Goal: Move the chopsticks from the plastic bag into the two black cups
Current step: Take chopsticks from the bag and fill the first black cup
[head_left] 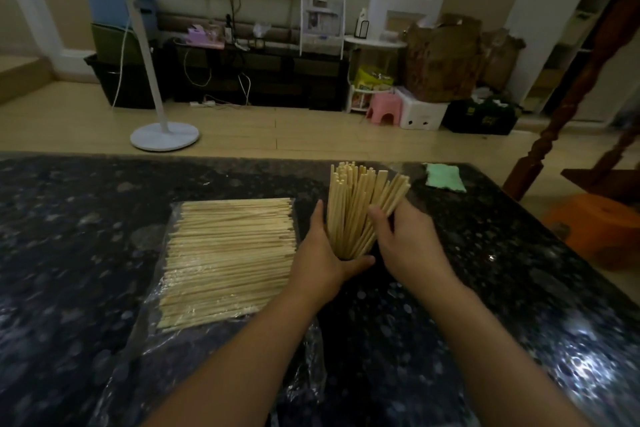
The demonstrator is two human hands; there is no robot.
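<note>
Both hands are around one upright bundle of chopsticks [360,208] standing on the dark speckled table [86,218]. The left hand [320,253] cups the base and left side, its fingers fairly straight and its thumb hooked under the bottom ends. The right hand [403,239] has its fingers curled round the right side of the bundle. No black cup shows; whether one sits hidden behind the hands at the foot of the bundle cannot be told.

The rest of the chopsticks [228,260] lie flat in a wide stack on the clear plastic bag [221,350], just left of the hands — most of the job looks undone.

To do this step well: the tops splay out like a fan, so the sticks likely want squeezing together and tapping level before being lowered into a cup; a loose grip risks a few sliding out sideways.

A green cloth [445,177] lies at the far right of the table. Beyond it — pale wood floor, a white fan stand [162,135], a pink stool [382,109], boxes and a low dark cabinet along the wall. Light is dim.
</note>
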